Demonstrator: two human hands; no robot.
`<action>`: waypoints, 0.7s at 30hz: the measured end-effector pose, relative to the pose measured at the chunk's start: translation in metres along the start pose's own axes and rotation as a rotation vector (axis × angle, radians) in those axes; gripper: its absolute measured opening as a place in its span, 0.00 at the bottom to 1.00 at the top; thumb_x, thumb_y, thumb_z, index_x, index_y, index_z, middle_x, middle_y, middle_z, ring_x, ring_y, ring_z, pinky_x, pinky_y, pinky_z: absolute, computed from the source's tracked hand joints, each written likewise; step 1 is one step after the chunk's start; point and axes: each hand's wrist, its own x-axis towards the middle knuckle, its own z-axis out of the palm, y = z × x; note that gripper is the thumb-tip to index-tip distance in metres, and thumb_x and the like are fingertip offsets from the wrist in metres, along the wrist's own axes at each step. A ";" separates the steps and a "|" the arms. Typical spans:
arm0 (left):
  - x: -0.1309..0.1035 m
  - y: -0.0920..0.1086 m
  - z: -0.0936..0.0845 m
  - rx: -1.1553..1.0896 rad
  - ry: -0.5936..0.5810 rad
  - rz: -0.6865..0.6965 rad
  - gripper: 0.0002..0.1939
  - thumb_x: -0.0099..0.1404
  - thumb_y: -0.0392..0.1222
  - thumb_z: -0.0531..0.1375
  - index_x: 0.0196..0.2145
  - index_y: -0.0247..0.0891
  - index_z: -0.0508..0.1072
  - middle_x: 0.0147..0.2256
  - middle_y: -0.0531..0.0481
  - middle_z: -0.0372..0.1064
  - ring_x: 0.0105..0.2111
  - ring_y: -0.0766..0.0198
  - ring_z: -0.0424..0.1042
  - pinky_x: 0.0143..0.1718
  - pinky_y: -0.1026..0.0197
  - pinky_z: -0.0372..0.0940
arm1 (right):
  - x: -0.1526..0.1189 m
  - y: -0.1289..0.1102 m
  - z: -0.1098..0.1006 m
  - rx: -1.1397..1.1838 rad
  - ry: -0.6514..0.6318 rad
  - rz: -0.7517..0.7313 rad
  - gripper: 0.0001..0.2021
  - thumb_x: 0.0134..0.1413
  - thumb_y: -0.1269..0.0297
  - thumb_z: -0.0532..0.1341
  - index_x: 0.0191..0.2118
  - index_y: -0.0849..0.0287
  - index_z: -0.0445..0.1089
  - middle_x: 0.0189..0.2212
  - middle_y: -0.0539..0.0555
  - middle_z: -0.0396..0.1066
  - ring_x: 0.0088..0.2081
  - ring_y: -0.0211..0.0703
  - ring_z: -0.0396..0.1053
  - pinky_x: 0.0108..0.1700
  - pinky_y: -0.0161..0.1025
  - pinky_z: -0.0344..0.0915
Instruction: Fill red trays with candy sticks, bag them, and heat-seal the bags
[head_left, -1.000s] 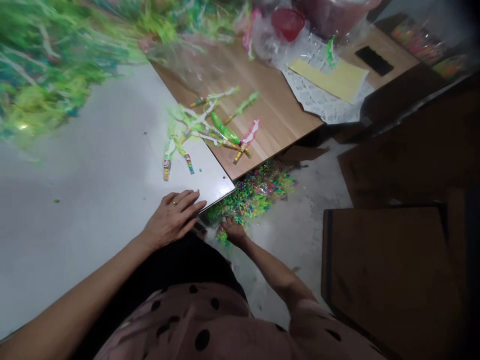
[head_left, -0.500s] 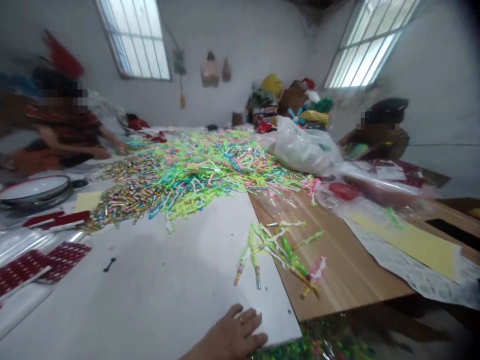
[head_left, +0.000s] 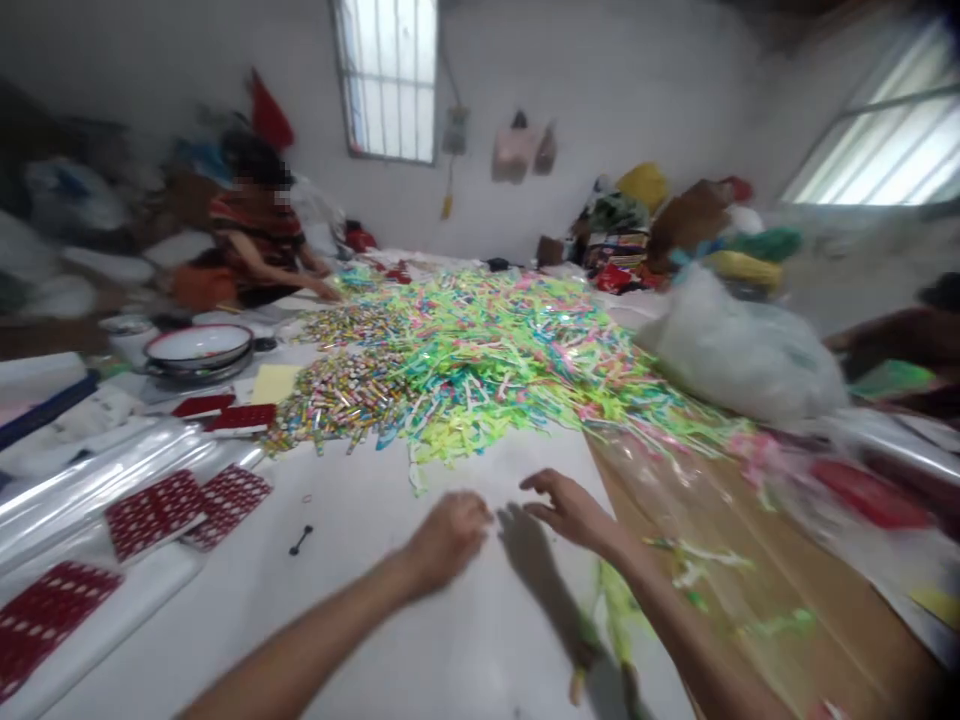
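My left hand (head_left: 452, 540) is over the white board (head_left: 360, 610), its fingers curled in and slightly blurred; whether anything is inside them is hidden. To its right is my right hand (head_left: 566, 508), thumb and forefinger apart with nothing visible between them, casting a shadow on the board. Beyond both hands lies a large heap of green, white and pink strips (head_left: 480, 350). A mound of small, shiny, multicoloured tubes (head_left: 349, 385) adjoins it on the left. Below my right forearm lie a few loose green strips (head_left: 616, 610) with tube ends, partly covered by the arm.
Red dotted cards (head_left: 157, 510) and clear plastic film (head_left: 97, 490) lie on the left, near a white bowl (head_left: 199, 345). A brown cardboard sheet (head_left: 817, 600) and a white plastic bag (head_left: 750, 340) are at right. One person (head_left: 259, 235) sits far left; another's arm (head_left: 885, 335) shows far right.
The view has turned left. My left hand has gone from lying spread near the board's front edge to curled farther up the board. My right hand has come into view.
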 end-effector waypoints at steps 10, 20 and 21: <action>0.029 -0.235 -0.057 0.490 0.090 -0.654 0.18 0.70 0.46 0.48 0.44 0.25 0.66 0.46 0.38 0.65 0.47 0.52 0.66 0.47 0.48 0.62 | 0.259 -0.043 0.094 -0.226 0.057 -0.109 0.25 0.60 0.53 0.58 0.58 0.59 0.61 0.54 0.63 0.60 0.54 0.53 0.60 0.52 0.44 0.58; 0.011 -0.209 -0.025 0.485 -0.067 -0.677 0.14 0.66 0.43 0.54 0.48 0.37 0.68 0.50 0.39 0.63 0.51 0.46 0.62 0.47 0.43 0.60 | 0.235 -0.060 0.151 -0.365 0.036 -0.266 0.21 0.64 0.47 0.48 0.47 0.57 0.70 0.46 0.59 0.68 0.53 0.56 0.58 0.56 0.54 0.48; 0.006 -0.196 -0.026 0.467 -0.081 -0.647 0.12 0.66 0.42 0.54 0.45 0.37 0.69 0.48 0.39 0.64 0.50 0.47 0.62 0.47 0.44 0.60 | 0.221 -0.059 0.150 -0.361 0.021 -0.289 0.21 0.64 0.47 0.49 0.47 0.57 0.69 0.47 0.59 0.68 0.53 0.55 0.59 0.56 0.53 0.50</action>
